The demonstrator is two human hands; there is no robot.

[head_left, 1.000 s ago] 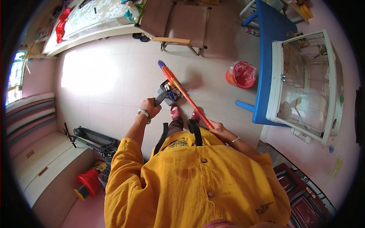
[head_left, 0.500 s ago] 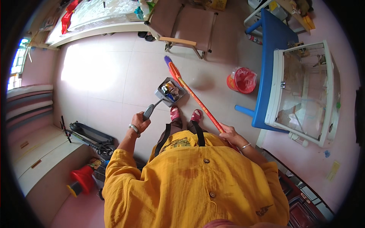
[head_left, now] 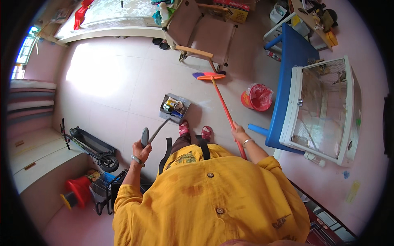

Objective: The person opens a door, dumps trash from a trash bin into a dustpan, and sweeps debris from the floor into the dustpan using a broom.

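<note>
My left hand (head_left: 141,152) is wrapped round the grey handle of a dustpan (head_left: 175,119). Several bits of rubbish (head_left: 174,106) lie in its pan, some yellow, white and blue. In my right hand (head_left: 240,133) is the red stick of a broom (head_left: 222,101). Its orange head with purple and red bristles (head_left: 202,76) rests on the floor near the chair's front leg, ahead of the dustpan and to its right, apart from it. Faint pale specks show on the floor between the two. My feet in red slippers (head_left: 206,133) stand just behind the dustpan.
A folding chair (head_left: 211,39) stands ahead. Off to the right are a red bin (head_left: 258,97) with a plastic liner, a blue table (head_left: 283,90) and a white mesh-fronted cage (head_left: 322,110). A folded scooter (head_left: 93,148) lies at the left, near a white cabinet (head_left: 41,158).
The broom head has swung away from the dustpan, forward and right to the chair leg. My right hand has moved forward along with it. The dustpan has shifted slightly left and nearer.
</note>
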